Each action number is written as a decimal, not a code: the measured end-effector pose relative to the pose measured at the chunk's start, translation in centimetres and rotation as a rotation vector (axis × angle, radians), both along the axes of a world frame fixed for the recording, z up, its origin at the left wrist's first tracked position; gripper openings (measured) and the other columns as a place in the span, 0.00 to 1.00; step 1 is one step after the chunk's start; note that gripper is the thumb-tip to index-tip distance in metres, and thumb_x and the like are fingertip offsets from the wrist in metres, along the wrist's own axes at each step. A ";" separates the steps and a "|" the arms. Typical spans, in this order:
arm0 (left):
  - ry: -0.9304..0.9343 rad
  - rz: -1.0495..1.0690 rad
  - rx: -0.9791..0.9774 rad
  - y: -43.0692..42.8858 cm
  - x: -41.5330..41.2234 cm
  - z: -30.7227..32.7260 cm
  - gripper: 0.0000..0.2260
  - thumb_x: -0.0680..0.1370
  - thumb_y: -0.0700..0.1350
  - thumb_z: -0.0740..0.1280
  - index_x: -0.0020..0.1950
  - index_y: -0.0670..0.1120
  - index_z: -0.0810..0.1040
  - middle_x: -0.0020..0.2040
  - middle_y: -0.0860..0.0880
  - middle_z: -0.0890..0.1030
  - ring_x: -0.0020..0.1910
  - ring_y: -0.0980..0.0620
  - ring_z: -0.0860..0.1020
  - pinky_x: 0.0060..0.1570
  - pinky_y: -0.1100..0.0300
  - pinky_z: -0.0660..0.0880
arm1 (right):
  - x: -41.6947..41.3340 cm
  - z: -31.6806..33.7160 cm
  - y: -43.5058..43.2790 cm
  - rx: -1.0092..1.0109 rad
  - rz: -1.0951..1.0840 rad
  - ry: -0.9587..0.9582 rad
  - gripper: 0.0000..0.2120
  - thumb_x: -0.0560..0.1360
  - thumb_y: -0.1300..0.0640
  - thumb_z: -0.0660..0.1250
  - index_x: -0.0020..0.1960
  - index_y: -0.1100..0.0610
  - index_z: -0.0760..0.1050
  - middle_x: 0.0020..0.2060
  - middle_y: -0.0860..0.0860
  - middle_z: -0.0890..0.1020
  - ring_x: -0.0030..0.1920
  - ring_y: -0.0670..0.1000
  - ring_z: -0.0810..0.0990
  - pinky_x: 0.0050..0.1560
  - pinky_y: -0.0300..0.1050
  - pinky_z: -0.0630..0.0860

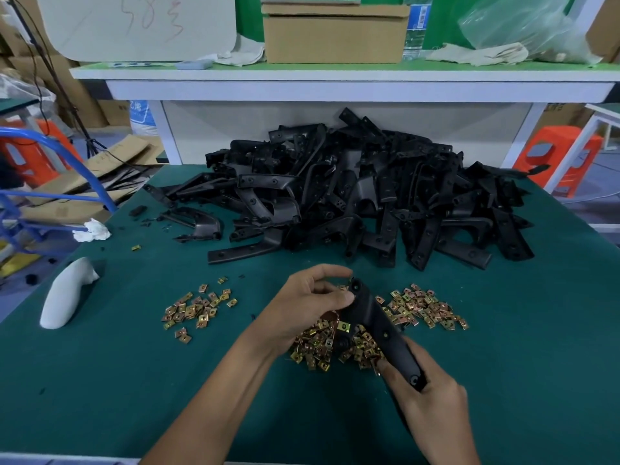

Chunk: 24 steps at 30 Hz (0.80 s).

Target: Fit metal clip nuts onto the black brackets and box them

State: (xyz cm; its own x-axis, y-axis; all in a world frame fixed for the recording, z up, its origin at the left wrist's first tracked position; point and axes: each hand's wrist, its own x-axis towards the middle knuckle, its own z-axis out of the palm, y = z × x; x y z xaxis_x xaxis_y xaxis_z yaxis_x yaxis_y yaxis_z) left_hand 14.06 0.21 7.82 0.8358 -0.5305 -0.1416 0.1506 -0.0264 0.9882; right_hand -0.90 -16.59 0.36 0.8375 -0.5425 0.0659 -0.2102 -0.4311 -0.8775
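I hold one black bracket (379, 325) slanted above the green table. My right hand (422, 391) grips its near end. My left hand (312, 303) is curled round its far end, thumb and fingers pinching at the tip, where a small clip nut seems to sit. One brass clip nut (344, 327) is clipped on the bracket's side arm. Loose clip nuts lie in three heaps: under my hands (318, 347), to the left (194, 307), and to the right (426, 308). A big pile of black brackets (362, 196) fills the far half of the table.
A white plastic part (65, 295) and crumpled white tissue (92, 229) lie at the table's left edge. A cardboard box (335, 33), water bottle (416, 28) and cloths sit on the raised shelf behind. Orange stools (557, 159) and a blue cart (40, 196) flank the table.
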 end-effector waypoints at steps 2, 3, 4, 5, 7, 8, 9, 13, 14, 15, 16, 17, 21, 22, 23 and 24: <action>-0.024 -0.042 0.055 0.0 0.1 0.1 0.14 0.76 0.41 0.74 0.58 0.56 0.83 0.42 0.49 0.84 0.45 0.51 0.83 0.55 0.54 0.79 | 0.0 0.0 0.1 -0.032 0.007 0.025 0.20 0.70 0.43 0.77 0.61 0.34 0.79 0.39 0.46 0.85 0.42 0.51 0.84 0.47 0.52 0.81; -0.037 -0.053 0.080 -0.1 0.1 0.1 0.13 0.77 0.42 0.74 0.58 0.57 0.83 0.42 0.50 0.84 0.45 0.51 0.83 0.55 0.55 0.79 | 0.0 0.1 0.2 -0.047 0.004 0.028 0.21 0.70 0.43 0.77 0.61 0.35 0.79 0.40 0.47 0.85 0.43 0.52 0.84 0.48 0.53 0.81; -0.050 -0.058 0.107 -0.1 0.2 0.2 0.13 0.77 0.42 0.73 0.58 0.57 0.82 0.42 0.50 0.84 0.46 0.52 0.83 0.55 0.56 0.79 | 0.0 0.2 0.3 -0.061 -0.002 0.029 0.21 0.70 0.43 0.77 0.62 0.36 0.79 0.40 0.47 0.85 0.42 0.53 0.84 0.48 0.53 0.80; -0.058 -0.059 0.130 -0.1 0.2 0.3 0.13 0.77 0.42 0.73 0.59 0.57 0.82 0.43 0.50 0.84 0.46 0.51 0.83 0.56 0.56 0.79 | 0.0 0.3 0.3 -0.074 -0.007 0.031 0.21 0.70 0.43 0.77 0.62 0.36 0.79 0.40 0.48 0.85 0.42 0.53 0.84 0.47 0.53 0.80; -0.063 -0.049 0.155 -0.2 0.2 0.3 0.12 0.78 0.43 0.73 0.58 0.56 0.82 0.43 0.51 0.86 0.46 0.53 0.84 0.53 0.61 0.79 | 0.0 0.4 0.4 -0.095 -0.016 0.036 0.21 0.70 0.44 0.77 0.62 0.38 0.79 0.39 0.47 0.85 0.42 0.54 0.84 0.47 0.53 0.80; -0.063 -0.037 0.158 -0.2 0.1 0.2 0.11 0.78 0.43 0.73 0.57 0.56 0.82 0.44 0.51 0.86 0.46 0.54 0.84 0.50 0.63 0.79 | 0.0 0.5 0.5 -0.102 -0.021 0.035 0.21 0.70 0.44 0.77 0.62 0.39 0.79 0.39 0.47 0.85 0.42 0.54 0.84 0.46 0.54 0.80; -0.065 -0.017 0.153 -0.2 0.0 0.1 0.09 0.77 0.44 0.73 0.56 0.55 0.83 0.44 0.52 0.86 0.46 0.55 0.84 0.48 0.65 0.78 | -0.1 0.5 0.5 -0.105 -0.025 0.034 0.21 0.70 0.44 0.77 0.62 0.39 0.79 0.39 0.46 0.85 0.42 0.54 0.84 0.46 0.54 0.80; -0.096 0.065 0.128 -0.6 -0.6 -0.3 0.04 0.78 0.45 0.73 0.51 0.52 0.85 0.46 0.51 0.87 0.47 0.55 0.85 0.47 0.64 0.79 | -0.2 0.7 0.5 -0.051 0.029 0.035 0.15 0.71 0.35 0.69 0.57 0.32 0.74 0.35 0.43 0.83 0.37 0.45 0.82 0.40 0.47 0.79; -0.110 0.079 0.140 -0.8 -0.7 -0.2 0.03 0.78 0.46 0.72 0.51 0.52 0.85 0.46 0.52 0.87 0.48 0.55 0.85 0.48 0.62 0.80 | -0.3 0.8 0.4 -0.012 0.063 0.044 0.14 0.73 0.34 0.65 0.57 0.32 0.74 0.35 0.43 0.84 0.35 0.44 0.81 0.38 0.44 0.77; -0.129 0.087 0.148 -1.0 -0.8 -0.3 0.03 0.79 0.48 0.71 0.50 0.53 0.85 0.46 0.52 0.87 0.48 0.56 0.85 0.47 0.63 0.80 | -0.3 1.1 0.3 0.041 0.094 0.049 0.12 0.76 0.36 0.63 0.59 0.32 0.74 0.36 0.43 0.84 0.34 0.44 0.80 0.37 0.42 0.76; -0.156 0.092 0.160 -1.2 -0.8 -0.5 0.04 0.80 0.50 0.70 0.49 0.54 0.85 0.46 0.54 0.87 0.47 0.57 0.84 0.45 0.65 0.79 | -0.4 1.5 0.1 0.110 0.120 0.054 0.10 0.80 0.40 0.62 0.60 0.30 0.73 0.37 0.44 0.84 0.34 0.45 0.80 0.37 0.42 0.75; -0.191 0.096 0.172 -1.2 -0.9 -0.6 0.05 0.80 0.51 0.69 0.48 0.57 0.85 0.45 0.55 0.87 0.46 0.59 0.84 0.43 0.67 0.78 | -0.5 1.9 0.0 0.181 0.138 0.058 0.12 0.82 0.46 0.61 0.59 0.28 0.72 0.38 0.46 0.84 0.34 0.46 0.80 0.37 0.42 0.74; -0.281 0.094 0.226 -0.6 -0.1 -1.5 0.07 0.81 0.53 0.66 0.49 0.63 0.84 0.45 0.58 0.87 0.43 0.61 0.84 0.45 0.60 0.77 | -2.8 2.8 -2.2 0.459 0.019 -0.031 0.20 0.86 0.59 0.56 0.59 0.32 0.74 0.41 0.50 0.84 0.34 0.48 0.78 0.32 0.42 0.73; -0.287 0.088 0.245 -0.5 0.3 -1.8 0.07 0.81 0.53 0.67 0.50 0.64 0.84 0.45 0.58 0.87 0.43 0.62 0.84 0.46 0.58 0.77 | -4.0 2.9 -3.3 0.511 -0.079 -0.117 0.18 0.85 0.62 0.55 0.61 0.39 0.74 0.40 0.50 0.84 0.33 0.48 0.78 0.29 0.42 0.72; -0.277 0.080 0.261 -0.5 0.6 -2.5 0.07 0.81 0.52 0.67 0.51 0.64 0.84 0.45 0.58 0.87 0.44 0.61 0.84 0.48 0.56 0.78 | -5.5 3.1 -4.8 0.557 -0.196 -0.217 0.16 0.85 0.64 0.56 0.61 0.45 0.74 0.39 0.51 0.85 0.31 0.49 0.78 0.27 0.42 0.72; -0.262 0.068 0.298 -0.8 0.8 -2.8 0.07 0.81 0.53 0.67 0.53 0.62 0.84 0.46 0.57 0.87 0.45 0.60 0.85 0.50 0.53 0.79 | -7.4 3.4 -6.4 0.600 -0.326 -0.315 0.14 0.84 0.65 0.56 0.60 0.49 0.74 0.39 0.53 0.85 0.30 0.50 0.79 0.25 0.42 0.72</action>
